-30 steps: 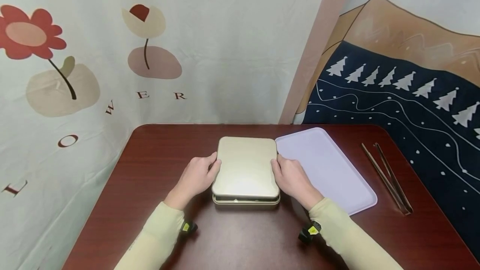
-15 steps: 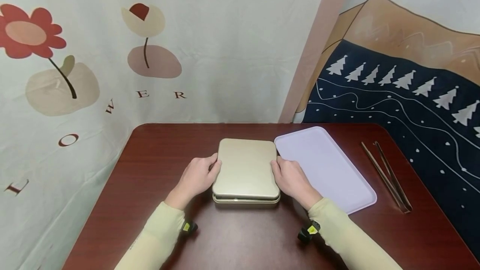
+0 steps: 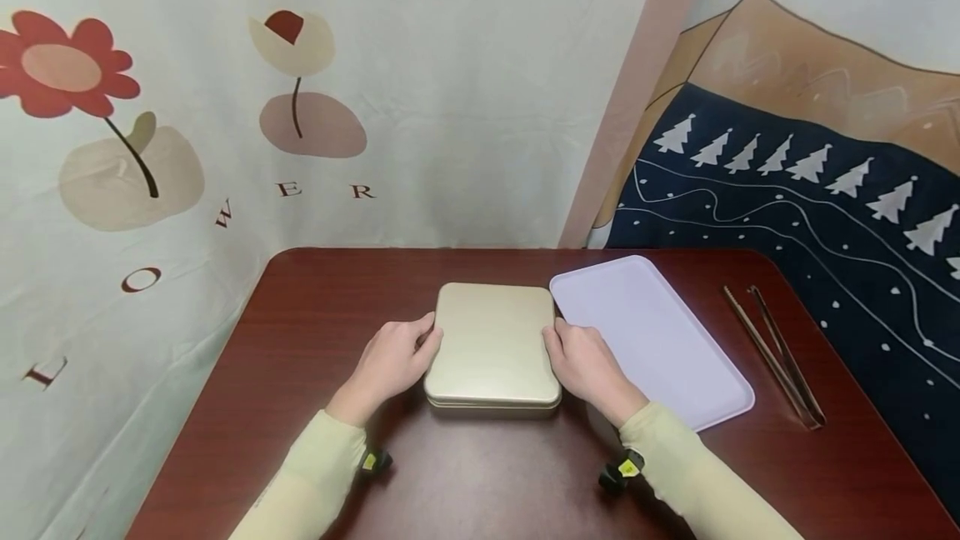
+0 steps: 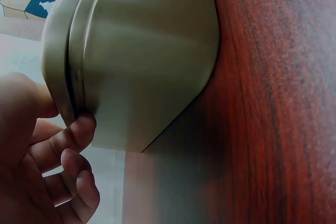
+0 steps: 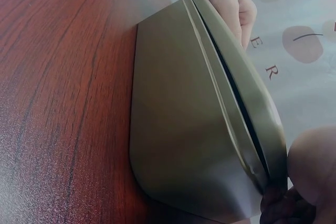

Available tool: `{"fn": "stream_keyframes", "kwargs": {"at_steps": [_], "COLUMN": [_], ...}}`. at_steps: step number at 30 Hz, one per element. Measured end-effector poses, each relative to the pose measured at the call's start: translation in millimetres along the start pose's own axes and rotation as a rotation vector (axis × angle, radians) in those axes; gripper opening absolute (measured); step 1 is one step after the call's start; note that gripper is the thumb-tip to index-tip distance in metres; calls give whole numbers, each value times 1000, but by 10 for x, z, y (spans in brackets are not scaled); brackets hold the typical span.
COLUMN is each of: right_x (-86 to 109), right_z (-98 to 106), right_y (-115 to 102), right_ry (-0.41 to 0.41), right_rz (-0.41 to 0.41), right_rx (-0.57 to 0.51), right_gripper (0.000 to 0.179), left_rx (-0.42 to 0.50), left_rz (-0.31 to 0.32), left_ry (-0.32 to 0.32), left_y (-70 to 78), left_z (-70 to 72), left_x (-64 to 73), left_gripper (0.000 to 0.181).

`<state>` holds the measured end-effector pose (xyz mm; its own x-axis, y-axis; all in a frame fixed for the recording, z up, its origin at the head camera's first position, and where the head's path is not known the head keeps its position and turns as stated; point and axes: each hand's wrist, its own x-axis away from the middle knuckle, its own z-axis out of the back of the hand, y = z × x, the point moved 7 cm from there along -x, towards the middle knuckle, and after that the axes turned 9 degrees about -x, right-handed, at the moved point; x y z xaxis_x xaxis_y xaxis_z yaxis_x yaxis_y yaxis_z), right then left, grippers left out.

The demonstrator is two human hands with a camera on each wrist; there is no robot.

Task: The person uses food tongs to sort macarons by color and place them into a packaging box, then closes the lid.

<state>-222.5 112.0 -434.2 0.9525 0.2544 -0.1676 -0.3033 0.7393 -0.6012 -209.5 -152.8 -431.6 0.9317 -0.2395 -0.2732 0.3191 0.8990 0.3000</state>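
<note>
A gold rectangular tin [image 4: 152,40] sits on the table in front of me, with its matching lid [image 3: 491,344] over it. My left hand [image 3: 392,359] pinches the lid's left edge between thumb and fingers. Opposite it, my right hand [image 3: 592,363] grips the right edge in the same way. In the left wrist view one fingertip [image 4: 83,125] is right at the seam under the lid. A thin dark gap between lid [image 5: 247,72] and tin shows in the right wrist view. The inside of the tin is hidden.
To the right lies a pale lilac tray [image 3: 645,332], its near-left side passing behind my right hand. Metal tongs [image 3: 783,369] rest beyond it, near the right edge of the dark red wooden table [image 3: 480,482]. Printed curtains [image 3: 465,107] hang behind the table.
Both hands have brought the lid down and slightly towards me onto the tin. The gap along its front edge, visible earlier, has closed in the head view.
</note>
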Motion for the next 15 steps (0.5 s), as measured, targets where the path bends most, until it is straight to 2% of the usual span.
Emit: {"fn": "stream_keyframes", "kwargs": {"at_steps": [9,15], "right_x": [8,11], "right_z": [0,-13], "right_y": [-3,24], "right_ry": [18,-11], "right_rz": [34,15], "right_rx": [33,28], "right_gripper": [26,23], "left_rx": [5,37], "left_rz": [1,9], "left_ry": [-28,-31], "left_y": [-5,-10], "left_z": [-23,-37], "left_x": [14,29], "left_gripper": [43,45]}}
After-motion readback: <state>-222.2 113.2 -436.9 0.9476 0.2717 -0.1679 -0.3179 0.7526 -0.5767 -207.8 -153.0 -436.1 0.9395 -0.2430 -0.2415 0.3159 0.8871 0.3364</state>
